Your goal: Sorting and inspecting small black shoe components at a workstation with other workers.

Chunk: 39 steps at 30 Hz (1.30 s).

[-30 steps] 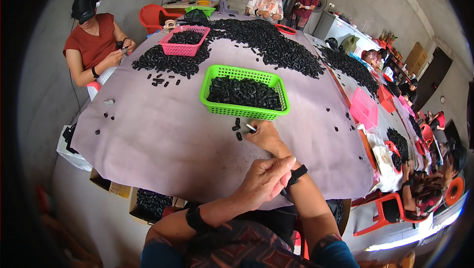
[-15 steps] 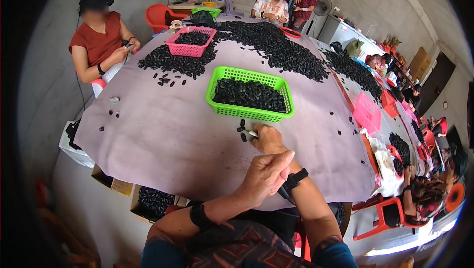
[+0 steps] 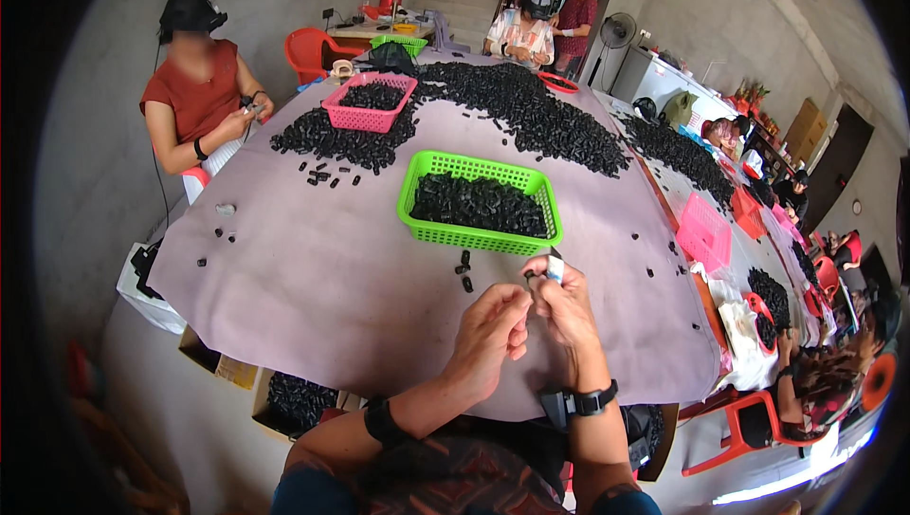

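While the right hand (image 3: 567,302) pinches a small black-and-white piece (image 3: 553,270) just before the green basket (image 3: 479,204), the left hand (image 3: 491,327), curled close, touches it; a slip would likely drop it among loose black pieces (image 3: 464,269) on the counter (image 3: 313,278).

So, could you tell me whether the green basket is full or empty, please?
Partly full: black pieces cover the floor of the green basket, below its rim.
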Each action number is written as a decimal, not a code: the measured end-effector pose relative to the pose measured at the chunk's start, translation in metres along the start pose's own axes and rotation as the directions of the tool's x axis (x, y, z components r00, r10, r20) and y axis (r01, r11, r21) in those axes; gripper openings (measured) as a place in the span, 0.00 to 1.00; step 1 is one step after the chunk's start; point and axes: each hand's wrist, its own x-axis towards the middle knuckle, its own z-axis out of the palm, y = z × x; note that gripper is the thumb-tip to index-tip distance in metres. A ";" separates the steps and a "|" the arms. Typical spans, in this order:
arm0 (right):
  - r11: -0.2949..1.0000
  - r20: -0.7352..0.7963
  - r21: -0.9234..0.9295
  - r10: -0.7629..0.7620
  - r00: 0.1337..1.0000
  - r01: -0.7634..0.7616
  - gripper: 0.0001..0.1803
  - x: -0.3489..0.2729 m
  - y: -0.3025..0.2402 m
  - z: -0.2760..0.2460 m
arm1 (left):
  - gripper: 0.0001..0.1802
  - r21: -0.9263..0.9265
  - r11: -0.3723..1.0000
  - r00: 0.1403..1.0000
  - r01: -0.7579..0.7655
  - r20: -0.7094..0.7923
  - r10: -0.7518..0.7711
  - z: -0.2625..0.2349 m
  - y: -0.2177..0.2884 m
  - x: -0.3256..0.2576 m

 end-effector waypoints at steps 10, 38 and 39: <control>0.851 0.193 -0.395 -0.292 0.937 0.346 0.17 -0.049 -0.047 0.012 | 0.09 0.061 0.995 0.996 0.081 0.030 -0.083 0.003 0.004 -0.005; 0.897 0.166 -0.311 -0.274 0.947 0.314 0.11 -0.038 -0.030 -0.002 | 0.05 0.097 0.993 0.994 -0.066 0.088 0.058 -0.002 0.003 -0.006; 0.895 0.180 -0.297 -0.291 0.940 0.334 0.10 -0.038 -0.030 -0.001 | 0.05 0.095 0.993 0.994 -0.066 0.088 0.058 -0.002 0.003 -0.006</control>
